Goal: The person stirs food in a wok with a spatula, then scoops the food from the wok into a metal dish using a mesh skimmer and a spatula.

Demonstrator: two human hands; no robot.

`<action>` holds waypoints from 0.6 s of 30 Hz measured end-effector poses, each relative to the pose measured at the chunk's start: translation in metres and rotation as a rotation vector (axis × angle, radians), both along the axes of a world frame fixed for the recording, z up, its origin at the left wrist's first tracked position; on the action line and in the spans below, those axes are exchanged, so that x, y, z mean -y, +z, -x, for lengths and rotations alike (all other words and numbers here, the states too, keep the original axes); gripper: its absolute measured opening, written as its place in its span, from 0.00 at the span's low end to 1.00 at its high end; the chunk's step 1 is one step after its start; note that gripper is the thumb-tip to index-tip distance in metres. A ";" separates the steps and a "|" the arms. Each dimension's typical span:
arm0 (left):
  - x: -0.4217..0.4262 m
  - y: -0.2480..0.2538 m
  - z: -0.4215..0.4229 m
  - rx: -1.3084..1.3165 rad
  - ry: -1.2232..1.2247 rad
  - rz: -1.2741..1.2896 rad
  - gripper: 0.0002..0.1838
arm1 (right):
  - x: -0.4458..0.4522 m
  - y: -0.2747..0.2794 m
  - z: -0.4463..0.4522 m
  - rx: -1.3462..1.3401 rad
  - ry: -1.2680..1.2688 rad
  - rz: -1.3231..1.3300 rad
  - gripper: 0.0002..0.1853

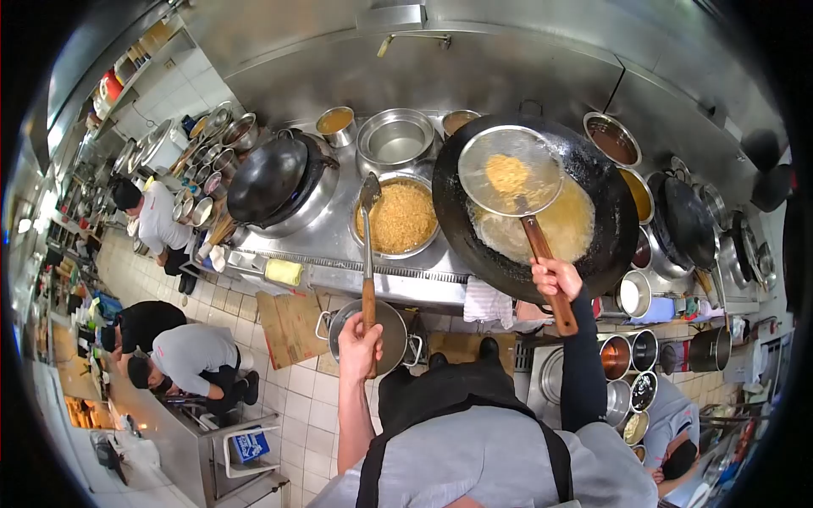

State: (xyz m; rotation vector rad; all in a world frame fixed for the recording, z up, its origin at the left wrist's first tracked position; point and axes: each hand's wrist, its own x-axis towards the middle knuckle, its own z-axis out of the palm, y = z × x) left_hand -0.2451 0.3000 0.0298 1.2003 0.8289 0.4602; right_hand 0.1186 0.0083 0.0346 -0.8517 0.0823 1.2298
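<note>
My left hand [360, 340] is closed round the wooden handle of a long metal ladle [367, 245], whose head is at the left rim of a bowl of golden, crumbly food [396, 216]. In my right hand [555, 279] is the wooden handle of a round mesh strainer [483, 173]. The strainer is over a large black wok [614, 203] and bears a small clump of golden food [506, 173]. Pale, foamy liquid [572, 222] lies in the wok below and beside it.
Behind the bowl is a metal basin [395, 138]. A second wok [267, 179] is at the left, with a yellow cloth [283, 272] on the counter's front edge. A two-handled pot [391, 360] stands below my left hand. Several people work left and lower right.
</note>
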 end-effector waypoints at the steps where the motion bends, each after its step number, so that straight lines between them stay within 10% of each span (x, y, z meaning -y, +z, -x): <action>1: -0.004 -0.001 -0.001 -0.004 0.006 -0.009 0.25 | 0.003 0.001 -0.001 -0.059 0.005 -0.030 0.09; 12: -0.020 -0.009 0.012 -0.020 0.005 0.014 0.25 | -0.057 0.024 0.055 0.213 -0.070 0.173 0.09; 18: -0.032 -0.005 -0.009 0.016 0.024 0.018 0.24 | -0.124 0.026 0.095 1.130 -0.149 0.426 0.27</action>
